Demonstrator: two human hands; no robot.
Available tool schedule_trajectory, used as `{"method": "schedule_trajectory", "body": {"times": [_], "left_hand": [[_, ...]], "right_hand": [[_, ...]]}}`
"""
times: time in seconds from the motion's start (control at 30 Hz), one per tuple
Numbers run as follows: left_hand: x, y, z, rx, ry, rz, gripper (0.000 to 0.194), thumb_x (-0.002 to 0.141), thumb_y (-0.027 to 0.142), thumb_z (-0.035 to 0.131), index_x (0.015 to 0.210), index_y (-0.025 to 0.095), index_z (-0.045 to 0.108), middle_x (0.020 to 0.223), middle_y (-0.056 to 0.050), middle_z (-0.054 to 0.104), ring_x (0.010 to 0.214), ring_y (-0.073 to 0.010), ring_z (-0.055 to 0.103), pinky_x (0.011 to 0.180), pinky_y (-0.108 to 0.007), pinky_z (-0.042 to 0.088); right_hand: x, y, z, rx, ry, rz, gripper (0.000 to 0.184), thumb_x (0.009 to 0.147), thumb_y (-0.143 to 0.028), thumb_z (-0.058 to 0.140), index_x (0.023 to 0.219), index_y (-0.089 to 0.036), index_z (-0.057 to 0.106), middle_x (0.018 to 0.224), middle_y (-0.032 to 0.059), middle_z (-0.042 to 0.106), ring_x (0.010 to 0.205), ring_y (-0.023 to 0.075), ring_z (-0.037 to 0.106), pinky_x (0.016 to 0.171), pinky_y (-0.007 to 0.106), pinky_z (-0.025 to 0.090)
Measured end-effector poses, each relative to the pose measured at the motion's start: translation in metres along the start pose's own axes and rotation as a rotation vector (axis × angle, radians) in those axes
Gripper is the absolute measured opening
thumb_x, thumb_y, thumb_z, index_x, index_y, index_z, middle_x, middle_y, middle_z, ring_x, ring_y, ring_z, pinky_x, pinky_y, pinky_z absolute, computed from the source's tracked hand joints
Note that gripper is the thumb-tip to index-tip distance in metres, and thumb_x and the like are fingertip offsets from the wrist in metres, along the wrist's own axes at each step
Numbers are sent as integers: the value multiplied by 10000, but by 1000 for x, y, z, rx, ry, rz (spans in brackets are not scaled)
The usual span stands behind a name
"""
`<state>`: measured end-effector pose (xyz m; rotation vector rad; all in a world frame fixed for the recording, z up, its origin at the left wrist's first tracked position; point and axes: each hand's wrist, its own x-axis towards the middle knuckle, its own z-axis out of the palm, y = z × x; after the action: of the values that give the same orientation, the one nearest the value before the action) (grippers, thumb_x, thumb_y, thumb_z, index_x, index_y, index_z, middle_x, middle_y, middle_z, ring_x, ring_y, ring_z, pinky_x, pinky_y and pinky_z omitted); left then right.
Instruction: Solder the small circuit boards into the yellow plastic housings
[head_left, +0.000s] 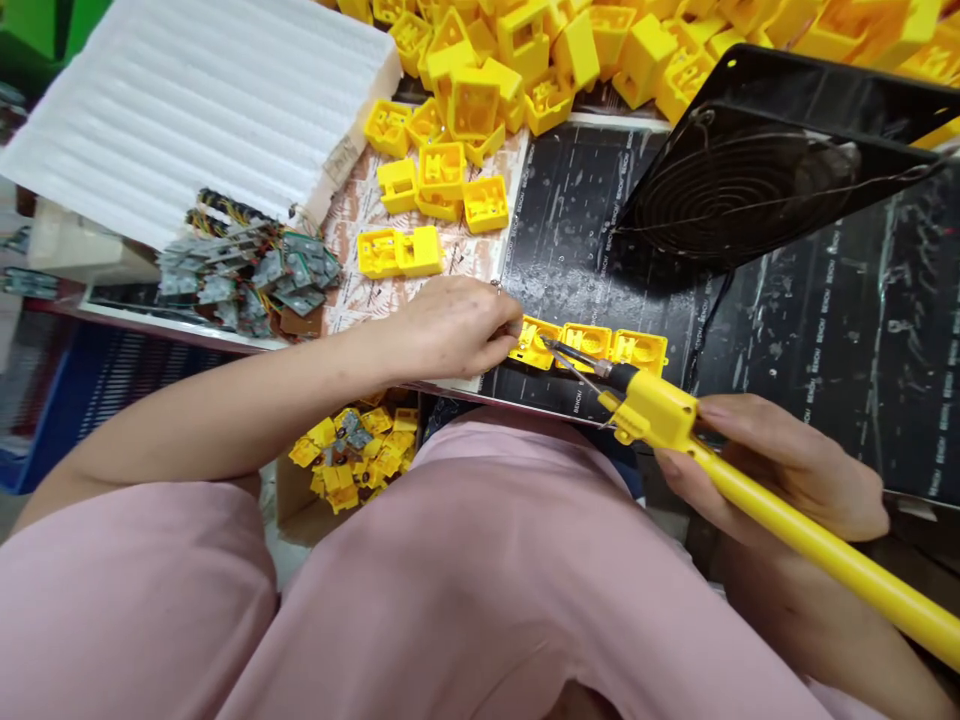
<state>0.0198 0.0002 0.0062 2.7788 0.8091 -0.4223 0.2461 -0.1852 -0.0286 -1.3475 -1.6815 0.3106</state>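
A short row of open yellow plastic housings [586,343] lies near the table's front edge. My left hand [457,325] is closed in a pinch at the left end of the row, against the leftmost housing [538,340]; what its fingertips hold is hidden. My right hand [780,465] grips a yellow soldering iron [660,412] with a thin metal guide beside its tip. The iron points left, its tip over the leftmost housing. Whether the tip touches anything inside cannot be made out.
Loose yellow housings [474,103] pile up along the back. A black fan [735,190] stands tilted at right. White foam [202,90] and wired grey circuit boards [300,270] are at left. Below the edge, a box [296,505] holds yellow parts [382,455].
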Motion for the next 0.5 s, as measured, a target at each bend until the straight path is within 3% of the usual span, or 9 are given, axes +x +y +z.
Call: {"method": "schedule_trajectory", "body": {"times": [0.17, 0.37, 0.5], "left_hand": [[2, 3, 5, 37, 18, 8, 314, 871, 276, 437, 874, 178, 736, 696, -61, 690, 725, -241, 679, 632, -319, 389], [4, 4, 5, 63, 19, 19, 328, 873, 279, 424, 856, 180, 736, 708, -65, 693, 732, -248, 679, 653, -333, 402], [5, 5, 5, 79, 17, 32, 327, 871, 280, 426, 854, 175, 736, 733, -63, 703, 725, -231, 670, 654, -326, 400]], "right_hand": [[16, -2, 2, -84, -111, -180, 97, 902, -289, 696, 905, -229, 620, 693, 5, 674, 615, 142, 675, 495, 230, 540], [29, -13, 4, -216, -174, -272, 235, 942, -301, 655, 751, -184, 583, 688, 21, 652, 622, 109, 670, 531, 186, 545], [29, -12, 3, -221, -245, -299, 165, 920, -232, 675, 787, -180, 591, 732, 18, 666, 646, 103, 668, 604, 190, 565]]}}
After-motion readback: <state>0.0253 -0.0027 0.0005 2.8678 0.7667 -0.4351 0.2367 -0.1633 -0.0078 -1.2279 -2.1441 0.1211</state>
